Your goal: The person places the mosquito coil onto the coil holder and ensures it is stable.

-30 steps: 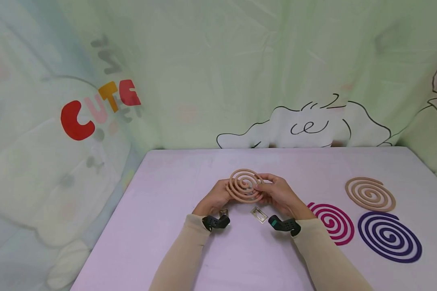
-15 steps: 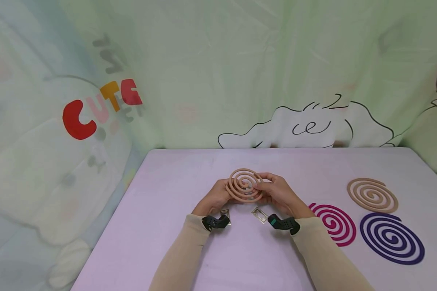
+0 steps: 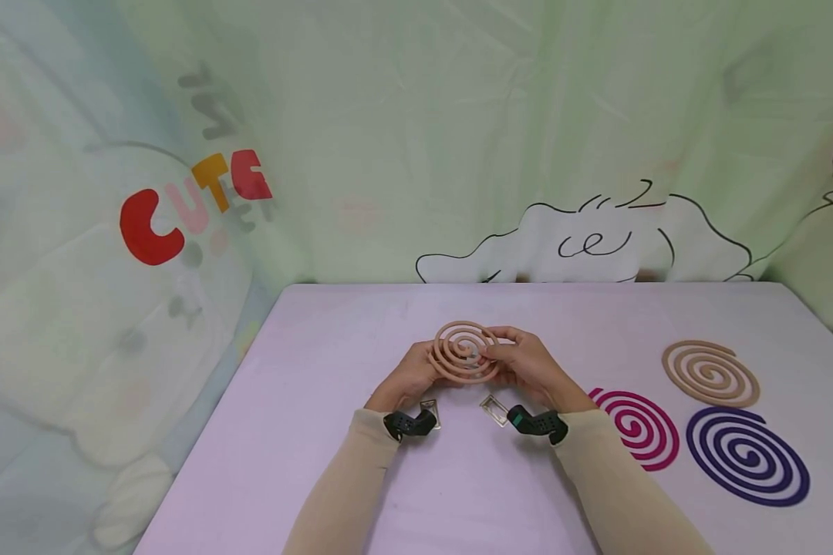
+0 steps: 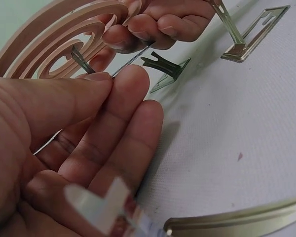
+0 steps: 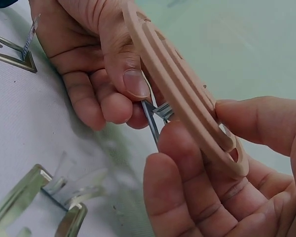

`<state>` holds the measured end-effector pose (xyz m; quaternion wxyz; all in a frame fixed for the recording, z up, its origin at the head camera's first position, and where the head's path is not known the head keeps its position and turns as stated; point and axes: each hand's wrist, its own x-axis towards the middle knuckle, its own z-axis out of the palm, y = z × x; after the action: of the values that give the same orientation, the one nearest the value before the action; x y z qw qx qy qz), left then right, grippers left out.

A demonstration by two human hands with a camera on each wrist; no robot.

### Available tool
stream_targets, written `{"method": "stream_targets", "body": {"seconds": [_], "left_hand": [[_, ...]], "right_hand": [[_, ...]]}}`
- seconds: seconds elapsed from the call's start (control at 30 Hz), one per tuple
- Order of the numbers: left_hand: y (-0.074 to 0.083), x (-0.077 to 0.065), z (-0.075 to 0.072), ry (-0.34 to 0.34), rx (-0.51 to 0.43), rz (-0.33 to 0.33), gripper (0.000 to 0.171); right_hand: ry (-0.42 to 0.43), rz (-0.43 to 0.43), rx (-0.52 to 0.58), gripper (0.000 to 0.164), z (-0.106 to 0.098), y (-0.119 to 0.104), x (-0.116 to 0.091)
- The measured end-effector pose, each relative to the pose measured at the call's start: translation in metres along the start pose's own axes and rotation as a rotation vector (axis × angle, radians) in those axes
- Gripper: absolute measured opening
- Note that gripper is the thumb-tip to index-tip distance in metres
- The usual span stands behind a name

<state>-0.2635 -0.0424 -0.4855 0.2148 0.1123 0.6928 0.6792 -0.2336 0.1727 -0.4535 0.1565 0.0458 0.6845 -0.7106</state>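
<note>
In the head view both hands meet over the middle of the table around a tan mosquito coil (image 3: 463, 352), raised and tilted. My right hand (image 3: 533, 371) pinches the coil near its centre, thumb on the near face and fingers behind. The left hand (image 3: 411, 375) is at its left side. A thin metal coil stand (image 4: 130, 61) is pinched between the left thumb and forefinger in the left wrist view. Its upright prong (image 4: 80, 60) reaches the coil's inner turns. From the right wrist view, the stand (image 5: 152, 121) sits edge-on behind the coil, partly hidden by fingers.
Loose metal stands lie below the hands, one (image 3: 429, 414) by the left wrist and another (image 3: 493, 410) by the right. Right of the arms lie a magenta coil (image 3: 632, 422), a dark purple coil (image 3: 746, 455) and a second tan coil (image 3: 710, 374). A printed curtain borders the table (image 3: 319, 362).
The held coil and the right hand have shifted very slightly left. Both hands keep their hold, and the coils on the table lie as before while the head view has drifted a little.
</note>
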Motion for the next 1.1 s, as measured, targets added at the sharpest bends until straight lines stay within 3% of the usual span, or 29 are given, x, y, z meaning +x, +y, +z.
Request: {"method": "stream_targets", "body": {"seconds": [0.4, 0.7, 1.1], "left_hand": [[-0.003, 0.003, -0.002, 0.017, -0.096, -0.001, 0.026], [-0.003, 0.003, -0.005, 0.051, -0.101, 0.008, 0.025], [-0.002, 0.002, -0.009, 0.020, -0.122, -0.002, 0.029]], "right_hand": [[-0.002, -0.004, -0.006, 0.057, 0.002, -0.003, 0.002], [-0.023, -0.017, -0.014, 0.058, 0.007, -0.006, 0.003], [-0.019, 0.001, 0.048, 0.058, 0.016, -0.008, 0.016]]}}
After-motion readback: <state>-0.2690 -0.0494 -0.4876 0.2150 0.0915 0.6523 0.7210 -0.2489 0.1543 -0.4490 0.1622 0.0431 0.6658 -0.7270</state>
